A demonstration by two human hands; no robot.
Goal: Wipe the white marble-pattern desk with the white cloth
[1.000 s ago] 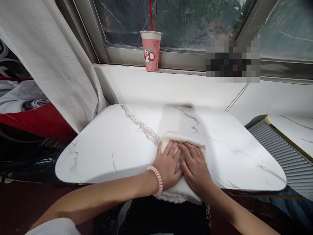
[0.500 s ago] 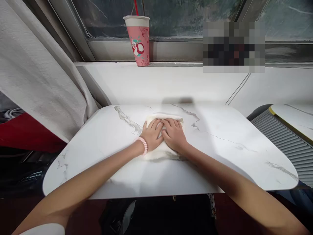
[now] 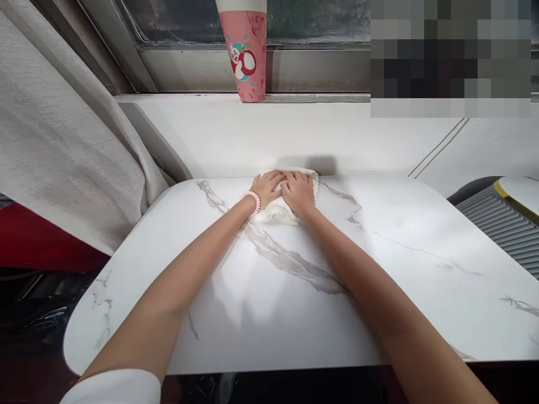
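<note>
White table (image 3: 269,314), grey-veined, with rounded corners: most of the view is filled by it, and all places are recorded relative to it. To its left, a pale curtain (image 3: 76,140) is hung in folds, its lower part overlapping the table's left edge from this viewpoint. Beyond the far edge, a white wall (image 3: 337,132) is seen, topped by a sill and a metal-framed window (image 3: 315,70). Far right, beyond the table, a patch (image 3: 450,59) is pixelated; what is covered cannot be told. Right of the table, a grey ribbed panel (image 3: 501,224) is noted. Left of it, red fabric (image 3: 42,238) is partly hidden by the curtain.

Container: a pink cup (image 3: 248,56) is stood upright on the sill beyond the table, marked with a printed figure. Its top is cut off by the frame; contents cannot be told.

A cream cloth (image 3: 273,216) is laid at the middle of the table's far edge; whether the wall is touched cannot be told. It is covered side by side by the left hand (image 3: 267,188) and right hand (image 3: 300,193), palms down, fingers extended, those of the left slightly spread. A pink beaded bracelet (image 3: 255,203) is worn on the left wrist.
</note>
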